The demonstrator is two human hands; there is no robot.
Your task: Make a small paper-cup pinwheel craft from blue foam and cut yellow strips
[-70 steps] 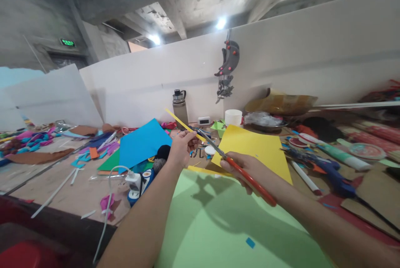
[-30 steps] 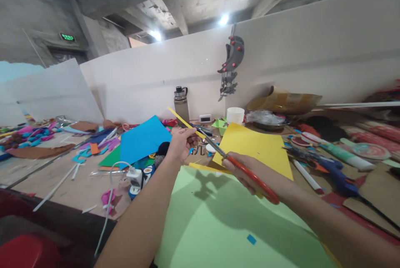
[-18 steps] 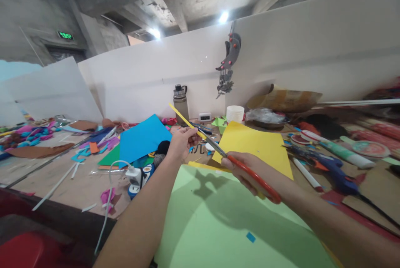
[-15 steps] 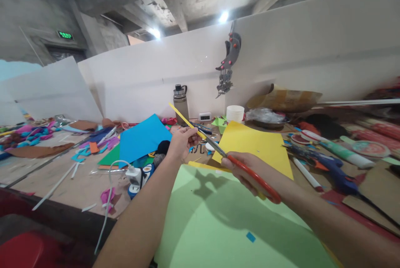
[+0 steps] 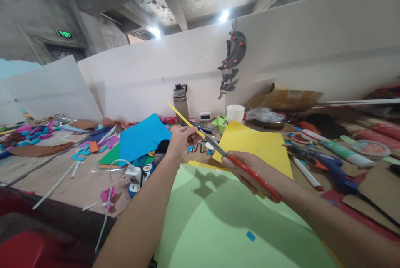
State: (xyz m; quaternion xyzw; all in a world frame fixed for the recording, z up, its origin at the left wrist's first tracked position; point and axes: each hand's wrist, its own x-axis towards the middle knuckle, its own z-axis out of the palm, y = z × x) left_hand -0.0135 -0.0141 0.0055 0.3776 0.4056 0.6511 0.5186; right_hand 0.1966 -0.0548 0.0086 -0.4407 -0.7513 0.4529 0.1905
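My left hand is closed, pinching a narrow yellow paper strip that sticks up to the left. Scissors with red handles are in my right hand, its fingers wrapped round the grips. Their blades point up and left, meeting the strip's lower end beside my left fingertips; whether the blades are closed on it I cannot tell. Beneath both hands lies a light green sheet, shaded by my hands, with a small blue paper scrap on it.
Beyond lie a yellow sheet and a blue sheet. A bottle and paper cups stand near the white partition. A white charger with its cable sits left, a blue glue gun right. A grey moon ornament hangs behind.
The hanging moon ornament has turned and swung slightly right. My hands, the scissors and the yellow strip stay almost in the same place.
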